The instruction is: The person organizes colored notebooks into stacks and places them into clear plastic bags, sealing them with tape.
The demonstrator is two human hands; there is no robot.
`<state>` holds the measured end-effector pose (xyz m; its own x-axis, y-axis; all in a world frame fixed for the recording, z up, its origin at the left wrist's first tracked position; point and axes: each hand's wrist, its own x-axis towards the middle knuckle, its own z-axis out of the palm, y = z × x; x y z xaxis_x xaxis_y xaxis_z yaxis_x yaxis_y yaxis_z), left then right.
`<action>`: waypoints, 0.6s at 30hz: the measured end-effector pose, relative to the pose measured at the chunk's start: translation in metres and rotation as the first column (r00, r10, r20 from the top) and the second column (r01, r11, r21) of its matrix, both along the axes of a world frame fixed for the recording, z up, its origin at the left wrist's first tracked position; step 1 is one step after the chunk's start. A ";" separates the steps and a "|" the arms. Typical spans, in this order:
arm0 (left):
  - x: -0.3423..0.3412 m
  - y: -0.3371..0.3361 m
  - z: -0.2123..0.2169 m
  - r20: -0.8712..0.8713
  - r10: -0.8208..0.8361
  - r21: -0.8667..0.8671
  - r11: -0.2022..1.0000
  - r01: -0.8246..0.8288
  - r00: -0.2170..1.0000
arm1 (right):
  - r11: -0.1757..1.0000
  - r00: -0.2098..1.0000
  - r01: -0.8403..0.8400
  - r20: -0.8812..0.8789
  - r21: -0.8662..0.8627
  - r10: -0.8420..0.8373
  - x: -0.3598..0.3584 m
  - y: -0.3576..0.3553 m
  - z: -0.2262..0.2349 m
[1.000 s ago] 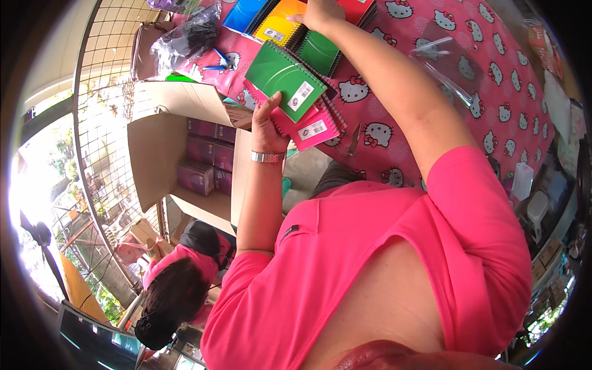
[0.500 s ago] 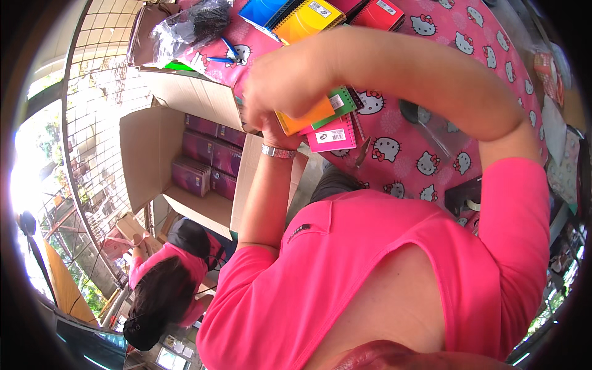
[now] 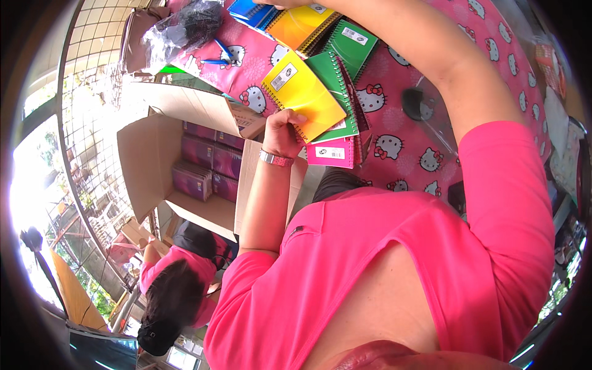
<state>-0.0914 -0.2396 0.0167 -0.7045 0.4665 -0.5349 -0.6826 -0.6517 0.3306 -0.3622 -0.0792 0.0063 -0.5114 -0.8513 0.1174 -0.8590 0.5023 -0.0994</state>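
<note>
My left hand (image 3: pixel 283 132), with a watch on its wrist, is closed on a fanned bunch of spiral notebooks beside the table edge. A yellow notebook (image 3: pixel 308 98) lies on top of the bunch, its lower corner under my thumb. Behind it show a green notebook (image 3: pixel 332 69), a dark red edge and a pink notebook (image 3: pixel 330 152). My right hand (image 3: pixel 280 3) is at the top edge of the view, over the blue notebooks (image 3: pixel 250 13); most of its fingers are cut off. Next to these are a yellow-orange stack (image 3: pixel 302 28) and a green stack (image 3: pixel 353 48) of notebooks.
An open cardboard box (image 3: pixel 148 157) with purple packs (image 3: pixel 196 148) stands left of the table. On the pink patterned tablecloth (image 3: pixel 444 37) lie blue-handled pliers (image 3: pixel 219 57) and a clear plastic bag (image 3: pixel 185 28). Another person (image 3: pixel 179 290) works at the lower left.
My right hand has moved from the held notebooks up to the blue stack. In my left hand the yellow notebook now lies on top, tilted and fully visible.
</note>
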 end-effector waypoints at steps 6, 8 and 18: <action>-0.017 0.036 0.019 -0.033 0.116 0.001 0.993 -0.116 0.993 | 0.711 0.961 -0.106 -0.256 -0.696 -0.107 0.078 0.050 0.044; -0.012 0.032 0.019 -0.105 0.137 -0.057 0.988 -0.143 0.985 | 0.827 0.977 -0.095 -0.212 -0.554 -0.029 0.156 0.066 0.080; 0.032 0.148 0.002 -0.401 -0.471 -0.345 0.872 0.347 0.785 | 0.126 0.374 0.926 0.915 -0.357 -0.152 0.392 0.188 0.038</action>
